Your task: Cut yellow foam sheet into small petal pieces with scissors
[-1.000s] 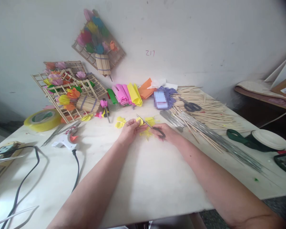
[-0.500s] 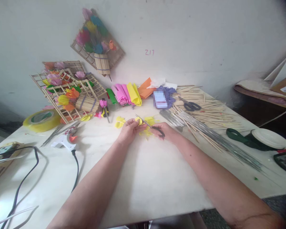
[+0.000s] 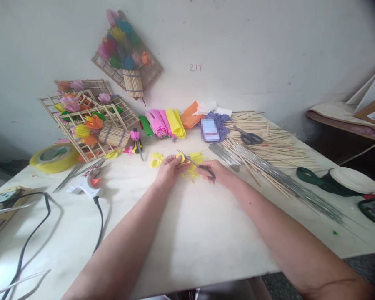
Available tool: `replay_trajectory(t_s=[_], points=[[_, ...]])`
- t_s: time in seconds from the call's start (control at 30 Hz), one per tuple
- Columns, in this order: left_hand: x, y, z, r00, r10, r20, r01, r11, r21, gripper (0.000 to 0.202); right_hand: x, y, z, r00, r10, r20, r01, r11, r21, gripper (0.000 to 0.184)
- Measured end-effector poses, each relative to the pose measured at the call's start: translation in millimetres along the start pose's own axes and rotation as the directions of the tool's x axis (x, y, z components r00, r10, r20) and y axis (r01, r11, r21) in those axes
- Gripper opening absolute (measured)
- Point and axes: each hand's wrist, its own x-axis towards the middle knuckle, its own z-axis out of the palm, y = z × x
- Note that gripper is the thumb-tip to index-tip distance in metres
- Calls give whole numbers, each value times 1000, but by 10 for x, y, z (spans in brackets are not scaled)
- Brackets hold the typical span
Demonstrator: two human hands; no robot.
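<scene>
Between thumb and fingers, my left hand point(image 3: 171, 167) pinches a small piece of yellow paper point(image 3: 181, 158). My right hand point(image 3: 215, 170) is closed round the dark handles of a pair of scissors point(image 3: 193, 161). The blades point up and left, right beside the yellow piece; whether they touch it I cannot tell. Under and behind the scissors lie yellow paper scraps point(image 3: 196, 158). To the left of my left hand sits a small group of cut yellow petals point(image 3: 156, 160).
Rolled coloured paper point(image 3: 176, 123), purple yarn point(image 3: 220, 123), wooden sticks point(image 3: 278, 143), metal wires point(image 3: 287, 189) and other scissors point(image 3: 251, 138) lie behind and right. Flower racks point(image 3: 90, 125), a tape roll point(image 3: 54, 156) and a corded glue gun point(image 3: 87, 183) stand left.
The yellow piece in my left hand has turned slightly and shows a rounder face. Both hands and the scissors stay in nearly the same place.
</scene>
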Motion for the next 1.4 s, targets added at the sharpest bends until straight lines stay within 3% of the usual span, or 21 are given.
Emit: replay_trajectory(t_s=[0.2,0.57,1.03,1.4], points=[[7,-8,-18,1000,2,1,-2,1000,14,15,-22,-41,12,1000,3,-4,-3,1000,-5,33],[-5,-1,-52,993,-41,110,35,998,57,21,-11,-24,11,1000,23,12,-23,999,28,36],[-2,-13,-60,992,-32,126,27,999,47,21,-11,-48,35,1000,11,-10,-10,999,31,33],[-4,-3,-44,997,-15,71,13,999,32,18,14,-9,21,1000,4,-15,-4,1000,18,33]])
